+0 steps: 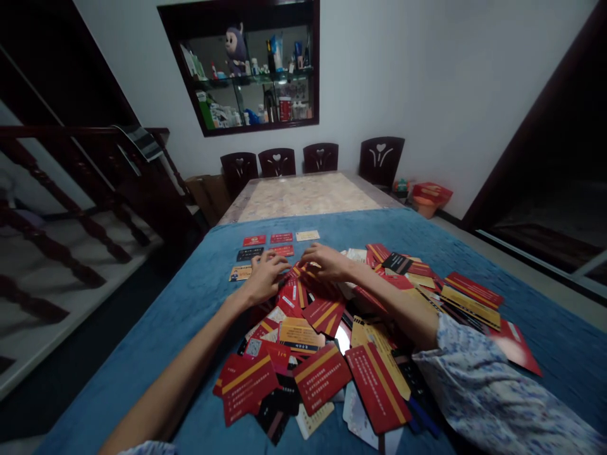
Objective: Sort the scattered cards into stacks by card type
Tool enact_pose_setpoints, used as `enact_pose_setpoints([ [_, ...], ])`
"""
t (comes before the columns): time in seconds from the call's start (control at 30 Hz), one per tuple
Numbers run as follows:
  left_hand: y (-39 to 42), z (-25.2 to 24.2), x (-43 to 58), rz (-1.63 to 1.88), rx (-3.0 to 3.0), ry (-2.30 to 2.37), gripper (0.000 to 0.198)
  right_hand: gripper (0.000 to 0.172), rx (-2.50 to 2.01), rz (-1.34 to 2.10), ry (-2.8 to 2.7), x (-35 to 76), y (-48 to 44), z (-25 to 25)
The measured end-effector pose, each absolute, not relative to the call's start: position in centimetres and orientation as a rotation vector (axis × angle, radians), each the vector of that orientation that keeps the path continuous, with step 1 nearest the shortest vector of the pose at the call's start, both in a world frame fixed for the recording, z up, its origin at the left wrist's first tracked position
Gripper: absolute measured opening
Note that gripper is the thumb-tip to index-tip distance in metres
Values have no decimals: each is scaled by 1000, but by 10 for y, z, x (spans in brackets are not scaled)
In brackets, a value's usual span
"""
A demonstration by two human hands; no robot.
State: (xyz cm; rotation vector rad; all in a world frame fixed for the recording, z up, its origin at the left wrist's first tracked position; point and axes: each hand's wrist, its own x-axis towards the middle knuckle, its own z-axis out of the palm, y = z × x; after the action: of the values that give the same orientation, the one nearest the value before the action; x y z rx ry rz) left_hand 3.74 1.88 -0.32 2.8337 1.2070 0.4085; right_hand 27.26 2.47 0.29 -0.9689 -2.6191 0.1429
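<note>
A large heap of cards, mostly red with a yellow stripe, is spread over a blue cloth (190,316). My left hand (266,276) reaches to the heap's far left edge, its bent fingers apart above the cards. Close by, my right hand (326,261) rests on top of the pile, fingers loosely bent over red cards; their tips are partly hidden. Beyond my hands lie cards in short rows: a red card (255,240), another red card (281,237), a white card (308,235), a black card (249,253) and a yellow card (240,273).
Loose cards spread right, including a red card (516,346) under my right sleeve. The table's bare patterned top (313,193) shows past the cloth. Several dark chairs (380,159) stand at the far end. A wooden railing (61,189) runs along the left.
</note>
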Motion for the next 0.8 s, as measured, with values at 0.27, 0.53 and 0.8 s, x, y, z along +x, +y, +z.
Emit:
enact_pose_setpoints([
  [0.27, -6, 7, 27, 343, 2764, 969, 36, 20, -915, 163, -2699, 256, 11, -6],
  [0.53, -15, 13, 30, 129, 2876, 974, 43, 22, -921, 142, -2708, 256, 8, -18],
  [0.8, -25, 8, 37, 119, 2956, 1006, 29, 23, -941, 83, -2699, 260, 7, -20],
])
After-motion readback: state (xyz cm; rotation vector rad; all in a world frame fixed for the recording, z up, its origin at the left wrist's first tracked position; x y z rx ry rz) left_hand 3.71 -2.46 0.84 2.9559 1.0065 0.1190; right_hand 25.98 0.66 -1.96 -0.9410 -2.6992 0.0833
